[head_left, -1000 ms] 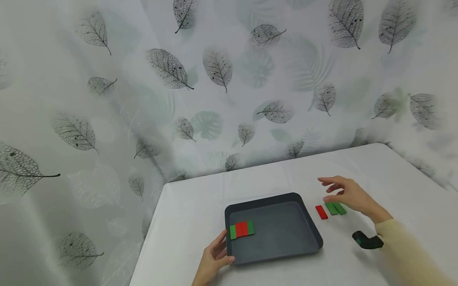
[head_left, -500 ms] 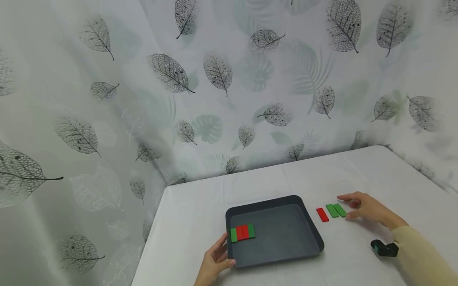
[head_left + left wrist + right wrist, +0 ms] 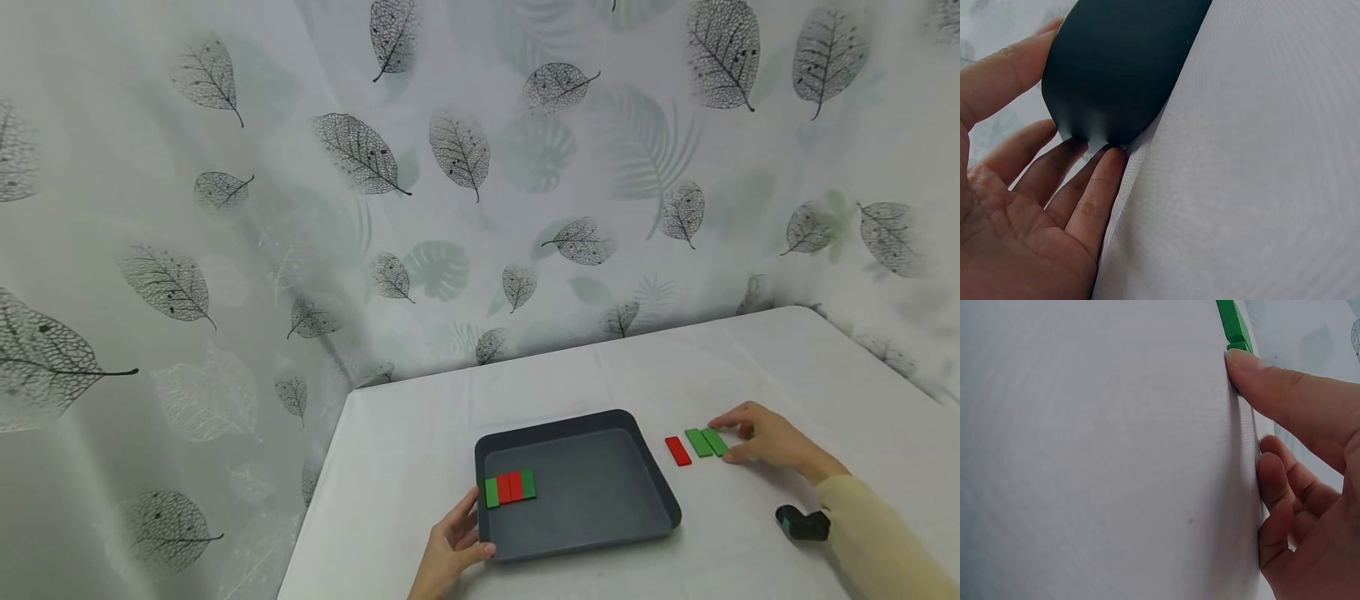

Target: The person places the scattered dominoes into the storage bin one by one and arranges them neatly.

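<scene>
On my feed the right hand (image 3: pixel 772 440), thumb and index finger arched, pinches the outermost green tile (image 3: pixel 716 442) by its ends, beyond the right edge of the tray (image 3: pixel 592 487); the left hand (image 3: pixel 447 542) grips its near-left corner. My right wrist view crops the tile.

Left-wrist view: the top edge cuts off the tray (image 3: pixel 1122 65), so I cannot inspect its interior. The left hand (image 3: pixel 1029 219) runs out of frame at the palm. Right-wrist view: the top edge crops the green strips (image 3: pixel 1230 324); the right hand (image 3: pixel 1329 525) partly covers their near end. Head view: index fingertip contact is too small to verify. The frame truncates the worktop (image 3: pixel 420 433) and sleeve (image 3: pixel 873 529).
</scene>
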Tool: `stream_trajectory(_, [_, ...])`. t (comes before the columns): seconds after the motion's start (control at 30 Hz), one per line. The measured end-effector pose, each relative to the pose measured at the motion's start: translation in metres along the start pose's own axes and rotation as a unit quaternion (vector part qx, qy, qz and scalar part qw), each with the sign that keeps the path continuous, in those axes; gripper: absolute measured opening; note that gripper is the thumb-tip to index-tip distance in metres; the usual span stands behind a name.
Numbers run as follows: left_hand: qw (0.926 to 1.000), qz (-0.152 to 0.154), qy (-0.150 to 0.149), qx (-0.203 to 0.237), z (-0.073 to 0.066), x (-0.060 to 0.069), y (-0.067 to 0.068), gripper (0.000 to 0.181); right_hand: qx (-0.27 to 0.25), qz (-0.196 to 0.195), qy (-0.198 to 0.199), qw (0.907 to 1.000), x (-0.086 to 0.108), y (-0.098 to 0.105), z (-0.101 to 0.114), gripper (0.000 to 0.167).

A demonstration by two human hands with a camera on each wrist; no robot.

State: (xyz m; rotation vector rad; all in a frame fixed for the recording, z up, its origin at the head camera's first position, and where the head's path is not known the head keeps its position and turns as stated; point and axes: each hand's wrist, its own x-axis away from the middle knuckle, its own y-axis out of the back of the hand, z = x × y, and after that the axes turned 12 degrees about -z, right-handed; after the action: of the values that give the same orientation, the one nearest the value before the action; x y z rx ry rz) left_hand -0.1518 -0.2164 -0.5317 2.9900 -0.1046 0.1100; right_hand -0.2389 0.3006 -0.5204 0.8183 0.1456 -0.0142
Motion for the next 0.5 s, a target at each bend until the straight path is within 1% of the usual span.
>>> stream_trajectory(0.1, [1.0, 0.0, 0.004, 0.002, 0.0, 0.0, 0.0, 0.08, 0.009, -0.004, -0.016, 0.9998, -0.001, 0.004, 0.002, 0.055])
stream_trajectory(0.17, [1.0, -0.001, 0.003, 0.002, 0.0, -0.001, 0.0, 0.08, 0.005, -0.003, -0.029, 0.9996, -0.001, 0.006, 0.004, 0.058])
stream_trajectory(0.3, [1.0, 0.001, -0.003, 0.003, 0.0, -0.001, 0.0, 0.081, -0.018, -0.006, -0.041, 0.999, 0.0, 0.009, 0.01, 0.06])
stream_trajectory(0.4, [1.0, 0.001, -0.005, 0.003, 0.0, 0.0, 0.0, 0.081, -0.034, -0.027, -0.035, 0.9985, 0.002, 0.01, 0.021, 0.059])
stream_trajectory(0.5, [1.0, 0.0, -0.001, 0.006, 0.001, 0.0, 0.0, 0.081, -0.045, -0.062, -0.027, 0.9967, 0.005, 0.009, 0.039, 0.06])
